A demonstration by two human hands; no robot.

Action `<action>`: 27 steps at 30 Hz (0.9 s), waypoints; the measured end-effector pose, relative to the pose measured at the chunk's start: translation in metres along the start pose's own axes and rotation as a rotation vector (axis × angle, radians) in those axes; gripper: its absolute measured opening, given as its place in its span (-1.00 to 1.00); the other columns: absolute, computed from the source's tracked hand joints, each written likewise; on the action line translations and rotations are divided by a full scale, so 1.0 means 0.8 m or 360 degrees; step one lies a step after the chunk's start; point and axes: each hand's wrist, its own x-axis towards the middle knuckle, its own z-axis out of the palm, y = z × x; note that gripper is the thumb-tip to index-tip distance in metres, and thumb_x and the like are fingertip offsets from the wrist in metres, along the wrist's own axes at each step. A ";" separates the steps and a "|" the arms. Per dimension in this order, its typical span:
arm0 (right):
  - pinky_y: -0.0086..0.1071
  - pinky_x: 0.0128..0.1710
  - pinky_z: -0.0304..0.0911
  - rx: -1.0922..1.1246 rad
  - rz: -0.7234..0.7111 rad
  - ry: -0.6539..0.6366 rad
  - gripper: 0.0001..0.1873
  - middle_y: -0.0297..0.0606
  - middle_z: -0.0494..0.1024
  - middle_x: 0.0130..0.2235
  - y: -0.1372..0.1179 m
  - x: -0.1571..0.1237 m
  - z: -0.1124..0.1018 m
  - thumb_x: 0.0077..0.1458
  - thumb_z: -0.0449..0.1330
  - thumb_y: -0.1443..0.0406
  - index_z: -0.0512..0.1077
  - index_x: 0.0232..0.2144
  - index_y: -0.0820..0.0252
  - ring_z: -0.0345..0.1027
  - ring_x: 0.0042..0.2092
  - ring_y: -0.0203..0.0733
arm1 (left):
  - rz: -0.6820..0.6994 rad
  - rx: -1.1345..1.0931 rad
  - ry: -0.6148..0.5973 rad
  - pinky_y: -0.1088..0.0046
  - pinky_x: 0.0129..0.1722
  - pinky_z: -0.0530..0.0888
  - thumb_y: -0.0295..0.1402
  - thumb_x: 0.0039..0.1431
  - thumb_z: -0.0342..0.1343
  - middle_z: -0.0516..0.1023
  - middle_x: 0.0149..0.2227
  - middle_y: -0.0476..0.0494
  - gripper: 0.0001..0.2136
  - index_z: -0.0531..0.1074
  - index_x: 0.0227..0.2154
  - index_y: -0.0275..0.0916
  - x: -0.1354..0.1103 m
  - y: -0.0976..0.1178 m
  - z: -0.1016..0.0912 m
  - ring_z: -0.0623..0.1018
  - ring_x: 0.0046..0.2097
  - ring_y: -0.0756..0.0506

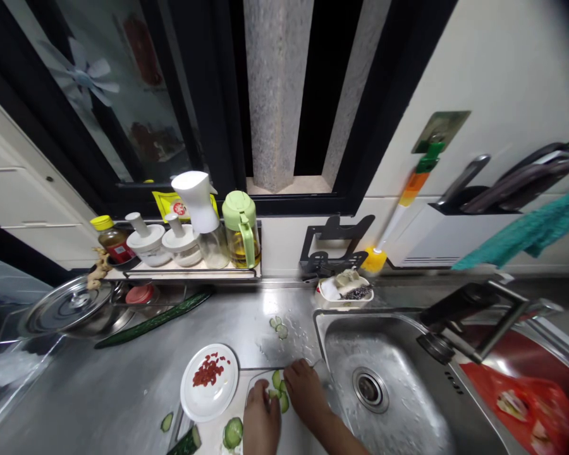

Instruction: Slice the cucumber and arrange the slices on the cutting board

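Several cucumber slices [283, 400] lie between my two hands, on a flat grey piece [291, 436] whose kind I cannot make out. My left hand [262, 417] has its fingers bent and pressed together at the slices' left side. From the right, my right hand [308, 393] reaches in with curled fingers, its fingertips against the slices. Left of my left hand are a small stack of cucumber slices [232, 433] and a cut cucumber [188, 442] on the pale board [217, 430]. A white plate [227, 395] with red dried berries [208, 371] stands beyond them.
A whole cucumber [154, 321] lies at the back left near a lidded pan [73, 306]. Loose slices [281, 330] rest on the wet counter. Right are the sink [389, 341] and faucet [459, 316]. An oil jug [241, 230] stands on the rack.
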 end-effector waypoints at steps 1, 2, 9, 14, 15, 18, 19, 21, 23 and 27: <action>-0.19 -0.08 0.20 -0.0016 -0.0005 0.0003 -0.77 -0.14 0.55 -0.11 0.000 0.000 0.001 0.21 0.04 0.41 0.49 -0.22 0.22 0.34 0.00 0.02 | 0.0013 -0.0004 -0.0004 0.45 -0.17 0.34 -0.45 0.09 -0.05 0.54 -0.25 -0.20 -0.73 0.39 -0.14 -0.30 0.000 -0.001 0.000 0.52 -0.23 -0.10; -0.18 -0.08 0.20 -0.0031 -0.0013 0.0001 -0.78 -0.13 0.55 -0.11 0.000 0.000 0.003 0.20 0.04 0.41 0.49 -0.22 0.23 0.34 0.00 0.03 | 0.0028 -0.0001 -0.0014 0.44 -0.16 0.34 -0.46 0.08 -0.05 0.53 -0.23 -0.21 -0.74 0.39 -0.16 -0.29 0.000 -0.001 0.000 0.52 -0.21 -0.10; -0.15 -0.09 0.22 -0.0090 -0.0076 0.0007 -0.76 -0.14 0.56 -0.18 0.001 -0.002 0.008 0.21 0.02 0.42 0.50 -0.28 0.24 0.36 -0.01 0.06 | 0.0156 0.0163 -0.0025 0.41 -0.26 0.29 -0.43 0.14 -0.14 0.48 -0.42 -0.12 -0.83 0.34 -0.47 -0.18 0.000 -0.001 0.002 0.49 -0.33 -0.10; -0.16 -0.11 0.21 -0.0071 -0.0096 0.0035 -0.80 -0.14 0.56 -0.18 0.001 -0.003 0.010 0.20 0.06 0.40 0.50 -0.28 0.23 0.36 -0.02 0.06 | 0.0170 0.0208 -0.0046 0.40 -0.28 0.28 -0.42 0.15 -0.16 0.52 -0.42 -0.16 -0.79 0.37 -0.47 -0.19 -0.001 0.002 0.001 0.50 -0.33 -0.11; -0.17 -0.11 0.21 -0.0062 -0.0093 0.0041 -0.80 -0.14 0.56 -0.18 0.001 -0.003 0.009 0.19 0.07 0.41 0.51 -0.28 0.23 0.36 -0.02 0.05 | 0.0165 0.0214 -0.0055 0.40 -0.29 0.28 -0.42 0.15 -0.16 0.53 -0.42 -0.16 -0.78 0.38 -0.47 -0.19 -0.002 0.004 0.001 0.51 -0.33 -0.11; -0.20 -0.11 0.20 -0.0033 -0.0057 0.0071 -0.79 -0.16 0.56 -0.20 -0.002 -0.009 0.004 0.19 0.06 0.42 0.51 -0.30 0.22 0.36 -0.04 0.01 | 0.0174 0.0195 -0.0051 0.41 -0.27 0.31 -0.39 0.17 -0.17 0.55 -0.42 -0.18 -0.74 0.42 -0.47 -0.20 -0.003 0.006 -0.006 0.52 -0.33 -0.11; -0.21 -0.12 0.19 -0.0017 -0.0038 0.0087 -0.79 -0.17 0.56 -0.20 -0.003 -0.012 0.002 0.19 0.06 0.43 0.51 -0.30 0.21 0.36 -0.05 0.00 | 0.0187 0.0173 -0.0053 0.41 -0.27 0.33 -0.37 0.17 -0.16 0.56 -0.41 -0.18 -0.73 0.44 -0.46 -0.21 -0.003 0.004 -0.011 0.53 -0.32 -0.11; -0.24 -0.14 0.19 0.0056 0.0001 0.0122 -0.79 -0.20 0.56 -0.21 -0.002 -0.023 0.002 0.19 0.06 0.42 0.50 -0.31 0.18 0.36 -0.06 -0.04 | 0.0221 0.0102 -0.0057 0.42 -0.25 0.37 -0.33 0.18 -0.14 0.58 -0.38 -0.18 -0.72 0.49 -0.39 -0.22 -0.005 -0.005 -0.023 0.55 -0.31 -0.11; -0.26 -0.15 0.18 0.0176 0.0031 0.0163 -0.80 -0.21 0.55 -0.23 0.002 -0.037 0.010 0.17 0.08 0.42 0.50 -0.33 0.17 0.36 -0.08 -0.06 | 0.0215 0.0021 -0.0020 0.43 -0.23 0.41 -0.27 0.16 -0.10 0.61 -0.32 -0.18 -0.71 0.52 -0.28 -0.21 -0.007 -0.023 -0.039 0.57 -0.29 -0.11; -0.31 -0.16 0.18 0.0266 -0.0010 0.0291 -0.79 -0.20 0.54 -0.28 0.019 -0.069 0.054 0.15 0.06 0.45 0.48 -0.38 0.17 0.35 -0.15 -0.11 | 0.0143 0.0018 0.0282 0.42 -0.19 0.47 -0.18 0.11 -0.06 0.62 -0.34 -0.17 -0.67 0.55 -0.28 -0.20 -0.015 -0.075 -0.067 0.59 -0.27 -0.13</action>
